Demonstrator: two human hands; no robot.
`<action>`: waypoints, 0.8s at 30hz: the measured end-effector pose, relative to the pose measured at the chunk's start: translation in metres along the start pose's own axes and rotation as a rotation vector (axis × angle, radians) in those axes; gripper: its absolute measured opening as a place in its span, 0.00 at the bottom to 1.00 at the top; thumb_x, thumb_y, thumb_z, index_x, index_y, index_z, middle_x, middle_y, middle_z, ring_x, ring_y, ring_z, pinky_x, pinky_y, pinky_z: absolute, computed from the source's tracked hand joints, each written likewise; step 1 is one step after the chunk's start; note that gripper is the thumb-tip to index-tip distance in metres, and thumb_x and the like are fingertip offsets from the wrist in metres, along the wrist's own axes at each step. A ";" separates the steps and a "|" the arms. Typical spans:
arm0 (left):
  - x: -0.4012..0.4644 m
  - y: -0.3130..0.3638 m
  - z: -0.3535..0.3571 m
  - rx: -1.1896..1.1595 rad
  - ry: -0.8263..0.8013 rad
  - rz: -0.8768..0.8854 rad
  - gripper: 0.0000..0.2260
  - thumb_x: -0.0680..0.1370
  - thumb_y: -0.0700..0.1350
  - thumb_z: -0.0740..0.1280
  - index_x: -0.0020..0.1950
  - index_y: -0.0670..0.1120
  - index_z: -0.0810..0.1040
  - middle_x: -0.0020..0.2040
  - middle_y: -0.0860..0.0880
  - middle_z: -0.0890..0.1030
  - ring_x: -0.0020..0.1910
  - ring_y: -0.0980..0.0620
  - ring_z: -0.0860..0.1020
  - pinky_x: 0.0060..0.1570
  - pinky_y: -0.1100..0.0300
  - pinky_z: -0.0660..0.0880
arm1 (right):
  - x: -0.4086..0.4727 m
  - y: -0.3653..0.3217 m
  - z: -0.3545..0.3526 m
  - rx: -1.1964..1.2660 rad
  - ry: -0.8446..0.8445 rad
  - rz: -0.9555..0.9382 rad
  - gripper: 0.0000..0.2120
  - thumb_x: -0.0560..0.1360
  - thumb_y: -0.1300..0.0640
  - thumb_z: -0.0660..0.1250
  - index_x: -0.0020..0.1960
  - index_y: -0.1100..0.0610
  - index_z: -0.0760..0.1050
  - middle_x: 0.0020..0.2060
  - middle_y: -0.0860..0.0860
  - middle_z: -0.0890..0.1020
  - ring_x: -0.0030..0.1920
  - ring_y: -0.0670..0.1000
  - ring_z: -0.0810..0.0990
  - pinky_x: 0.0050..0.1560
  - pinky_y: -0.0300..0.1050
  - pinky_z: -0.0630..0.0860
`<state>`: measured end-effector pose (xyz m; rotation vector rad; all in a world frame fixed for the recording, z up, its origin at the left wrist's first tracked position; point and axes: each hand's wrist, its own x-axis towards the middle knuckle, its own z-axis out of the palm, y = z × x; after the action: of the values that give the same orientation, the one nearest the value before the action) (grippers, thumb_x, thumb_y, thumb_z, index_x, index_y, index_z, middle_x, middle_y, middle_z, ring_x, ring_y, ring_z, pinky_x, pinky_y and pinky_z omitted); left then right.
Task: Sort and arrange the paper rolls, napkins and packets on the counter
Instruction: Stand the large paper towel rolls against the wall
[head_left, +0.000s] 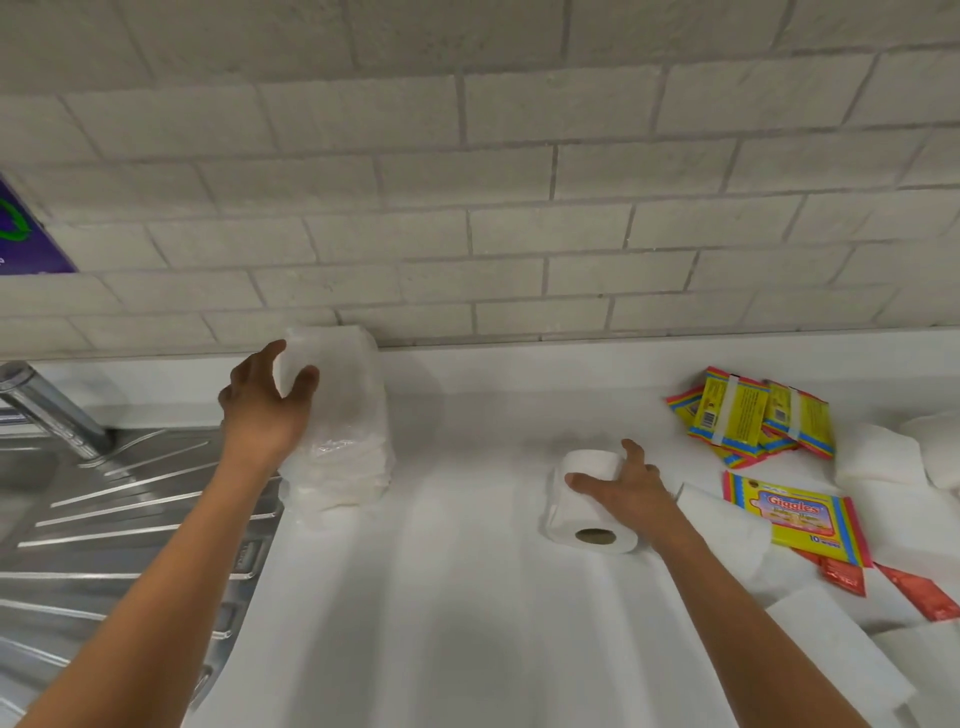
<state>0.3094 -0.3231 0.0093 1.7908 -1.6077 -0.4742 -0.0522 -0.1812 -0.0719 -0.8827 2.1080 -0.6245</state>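
a paper roll (589, 501) lies on its side at the centre of the white counter (467, 597), its cardboard core facing 6 o'clock. the right hand (631, 491) is laid over it from 3 o'clock, fingers spread across the top and thumb on the near face; whether it is gripping or only resting on the roll cannot be told.

at 10 o'clock from the roll, a clear plastic pack (337, 421) stands upright against the wall edge, holding a stack of white napkins that fills it from bottom to top. the left hand (265, 405) grasps the pack's upper left side, fingers wrapped around its corner.

at 2 o'clock from the roll, a heap of yellow packets (753, 415) with red and blue borders lies face down. at 3 o'clock, one yellow packet marked "giggles" (795, 514) lies face up, just beside the right wrist. red sachets (883, 587) lie at 4 o'clock, partly under it. loose white napkins (841, 654) are scattered around and beneath the packets along the counter's right edge.

a steel draining board (119, 530) and tap (52, 410) sit at 9 o'clock, with pale brick tiles (519, 182) behind.
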 end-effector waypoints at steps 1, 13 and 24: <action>-0.004 0.002 -0.001 0.009 0.004 0.046 0.26 0.79 0.58 0.63 0.76 0.54 0.66 0.75 0.44 0.67 0.74 0.38 0.63 0.72 0.44 0.59 | 0.001 0.000 0.001 0.019 -0.010 0.012 0.51 0.67 0.37 0.75 0.78 0.46 0.47 0.70 0.57 0.65 0.67 0.62 0.71 0.66 0.59 0.71; -0.087 0.060 0.046 -0.167 -0.125 0.296 0.23 0.78 0.50 0.70 0.72 0.55 0.71 0.67 0.49 0.75 0.63 0.46 0.74 0.64 0.49 0.72 | -0.011 -0.010 -0.007 0.348 -0.011 -0.215 0.49 0.65 0.49 0.80 0.77 0.44 0.53 0.66 0.50 0.73 0.64 0.53 0.75 0.66 0.49 0.73; -0.155 0.076 0.119 -0.337 -0.749 0.162 0.53 0.66 0.58 0.80 0.80 0.62 0.47 0.71 0.59 0.66 0.66 0.55 0.71 0.53 0.69 0.70 | -0.035 -0.011 -0.011 0.471 -0.043 -0.503 0.53 0.55 0.52 0.82 0.72 0.31 0.57 0.67 0.48 0.72 0.65 0.49 0.76 0.65 0.55 0.76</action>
<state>0.1488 -0.2023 -0.0483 1.2729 -1.9750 -1.3641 -0.0399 -0.1604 -0.0424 -1.1329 1.5910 -1.2847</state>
